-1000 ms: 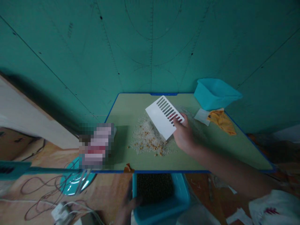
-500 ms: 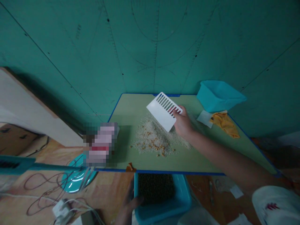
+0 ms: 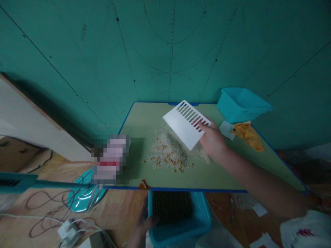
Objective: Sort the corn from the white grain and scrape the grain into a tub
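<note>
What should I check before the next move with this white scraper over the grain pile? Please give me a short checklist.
1. Right hand holds the white slotted scraper: ok.
2. Scraper edge touches the pile of rice and corn kernels: cannot tell.
3. Pile lies inside the blue edge of the green table: ok.
4. Left hand grips the teal bin: cannot tell.
5. Teal bin sits at the table's near edge, holding dark seeds: ok.

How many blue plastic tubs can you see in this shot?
2: one tub, tilted, at the far right corner of the table; another tub below the table's near edge, holding dark beans, the left hand at its side. Others could be hidden.
</note>
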A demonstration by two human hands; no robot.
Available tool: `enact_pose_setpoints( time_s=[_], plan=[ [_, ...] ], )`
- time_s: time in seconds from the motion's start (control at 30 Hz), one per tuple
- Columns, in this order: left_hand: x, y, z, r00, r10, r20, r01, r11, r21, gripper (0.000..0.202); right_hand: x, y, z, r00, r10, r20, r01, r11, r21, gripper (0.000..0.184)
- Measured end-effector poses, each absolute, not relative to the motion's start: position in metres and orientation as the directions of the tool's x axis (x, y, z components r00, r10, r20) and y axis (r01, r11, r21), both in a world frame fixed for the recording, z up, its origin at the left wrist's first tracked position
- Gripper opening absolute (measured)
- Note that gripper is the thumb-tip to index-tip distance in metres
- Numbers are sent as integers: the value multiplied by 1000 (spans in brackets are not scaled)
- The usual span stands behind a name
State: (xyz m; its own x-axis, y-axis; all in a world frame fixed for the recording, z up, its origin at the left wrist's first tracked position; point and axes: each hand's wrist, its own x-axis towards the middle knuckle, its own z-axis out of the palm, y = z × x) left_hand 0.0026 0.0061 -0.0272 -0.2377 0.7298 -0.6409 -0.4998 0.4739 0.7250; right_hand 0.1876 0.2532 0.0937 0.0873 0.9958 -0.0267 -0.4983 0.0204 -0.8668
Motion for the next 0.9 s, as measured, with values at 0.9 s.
enact_pose_setpoints(
  time_s=[0.9],
  plan=[
    [7,8,-7,-215,761,-612,-516,444,733,71,182,191,76,247,947,-204,-644,4,-765,21]
  ],
)
